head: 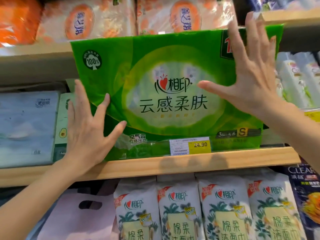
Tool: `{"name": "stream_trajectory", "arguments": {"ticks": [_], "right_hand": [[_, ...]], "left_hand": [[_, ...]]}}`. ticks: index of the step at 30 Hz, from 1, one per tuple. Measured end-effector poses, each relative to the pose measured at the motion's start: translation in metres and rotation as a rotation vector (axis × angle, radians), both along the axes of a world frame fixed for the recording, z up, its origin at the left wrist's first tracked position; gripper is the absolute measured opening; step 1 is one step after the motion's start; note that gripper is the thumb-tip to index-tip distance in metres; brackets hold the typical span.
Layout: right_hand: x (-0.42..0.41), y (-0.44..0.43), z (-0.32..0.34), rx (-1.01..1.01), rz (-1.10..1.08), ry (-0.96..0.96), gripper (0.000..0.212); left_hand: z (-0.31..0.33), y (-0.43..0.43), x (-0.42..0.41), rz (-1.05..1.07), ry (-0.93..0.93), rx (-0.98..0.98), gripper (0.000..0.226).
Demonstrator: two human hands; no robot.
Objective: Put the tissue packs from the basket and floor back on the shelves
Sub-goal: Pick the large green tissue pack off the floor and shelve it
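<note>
A large green tissue pack point(173, 94) with dark Chinese lettering stands on the middle wooden shelf point(190, 163), its face toward me and its top leaning over the shelf above. My left hand point(86, 129) lies flat against its lower left corner, fingers spread. Against the pack's upper right part presses my right hand point(251, 71), palm flat and fingers splayed. Neither hand grips the pack. No basket or floor is in view.
A pale blue tissue pack point(27, 129) stands left of the green one. Orange-and-white packs point(83, 19) fill the shelf above. White packs point(225, 210) and a pink bag point(81, 217) sit below. A yellow price tag point(190, 146) hangs on the shelf edge. Clear-wrapped bottles point(297, 78) stand at right.
</note>
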State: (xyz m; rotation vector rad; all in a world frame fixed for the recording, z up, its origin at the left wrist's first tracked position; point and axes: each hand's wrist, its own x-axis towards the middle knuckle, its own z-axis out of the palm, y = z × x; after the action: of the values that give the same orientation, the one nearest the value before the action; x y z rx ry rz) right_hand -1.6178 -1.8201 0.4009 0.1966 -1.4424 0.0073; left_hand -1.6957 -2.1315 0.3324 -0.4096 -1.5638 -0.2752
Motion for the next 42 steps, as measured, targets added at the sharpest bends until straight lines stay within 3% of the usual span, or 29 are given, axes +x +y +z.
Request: {"name": "stream_trajectory", "arguments": {"ticks": [6, 10, 14, 26, 38, 42], "right_hand": [[-0.012, -0.014, 0.016, -0.047, -0.095, -0.065, 0.111], [-0.011, -0.011, 0.019, -0.051, -0.103, -0.051, 0.112], [-0.018, -0.007, 0.019, -0.031, -0.107, -0.013, 0.112], [-0.036, -0.009, 0.025, -0.091, -0.123, 0.177, 0.1], [-0.036, -0.009, 0.027, -0.096, -0.161, 0.117, 0.099], [-0.05, -0.004, 0.034, -0.039, -0.185, -0.025, 0.102]], "left_hand": [[0.033, 0.013, 0.018, -0.01, 0.133, 0.031, 0.069], [0.081, 0.031, 0.039, 0.09, 0.309, -0.068, 0.083], [0.097, 0.049, 0.022, 0.208, 0.288, -0.131, 0.086], [0.103, 0.052, 0.004, 0.222, 0.352, -0.082, 0.084], [0.108, 0.054, 0.003, 0.233, 0.318, -0.101, 0.084], [0.116, 0.054, -0.019, 0.261, 0.172, -0.155, 0.087]]}}
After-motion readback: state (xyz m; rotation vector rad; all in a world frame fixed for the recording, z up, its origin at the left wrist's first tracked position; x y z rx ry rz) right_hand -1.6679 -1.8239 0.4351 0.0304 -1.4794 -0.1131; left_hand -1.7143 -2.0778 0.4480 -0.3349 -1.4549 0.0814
